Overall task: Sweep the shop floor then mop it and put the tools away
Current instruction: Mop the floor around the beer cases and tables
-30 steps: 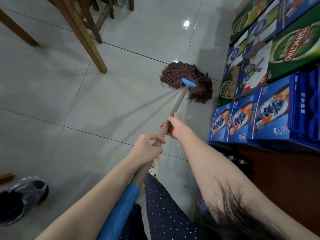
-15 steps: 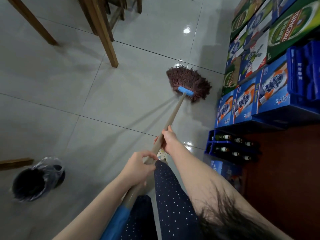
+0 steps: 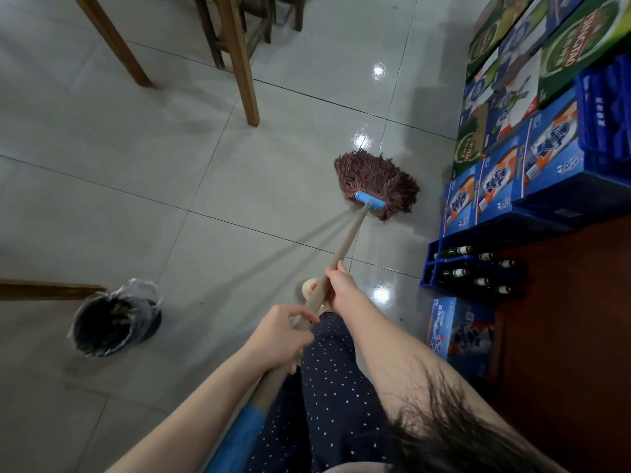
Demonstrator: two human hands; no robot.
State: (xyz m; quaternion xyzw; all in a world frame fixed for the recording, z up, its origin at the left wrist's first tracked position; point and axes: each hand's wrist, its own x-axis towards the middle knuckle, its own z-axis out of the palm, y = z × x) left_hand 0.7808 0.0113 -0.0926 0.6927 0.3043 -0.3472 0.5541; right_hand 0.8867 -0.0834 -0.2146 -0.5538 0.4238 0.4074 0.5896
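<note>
Hands both clenched on mop handle [image 3: 348,238]: left hand [image 3: 278,336] lower, right hand [image 3: 339,288] higher. Mop head [image 3: 375,184] on wet floor [image 3: 205,186] near beer boxes [image 3: 491,186]; swinging wide risks soaking them.

One mop [image 3: 374,184]; one lined bin [image 3: 114,319]; two hands [image 3: 278,336]; one blue bottle crate [image 3: 474,269]; three wooden legs [image 3: 240,59].

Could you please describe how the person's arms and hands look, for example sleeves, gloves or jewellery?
Both arms are bare from the frame's bottom edge to the wrist, with no sleeves visible. The left hand and the right hand wear no gloves, and I see no watch, bracelet or ring. Below the arms, dark navy trousers with small white dots are visible. Dark hair hangs over the right forearm.
</note>
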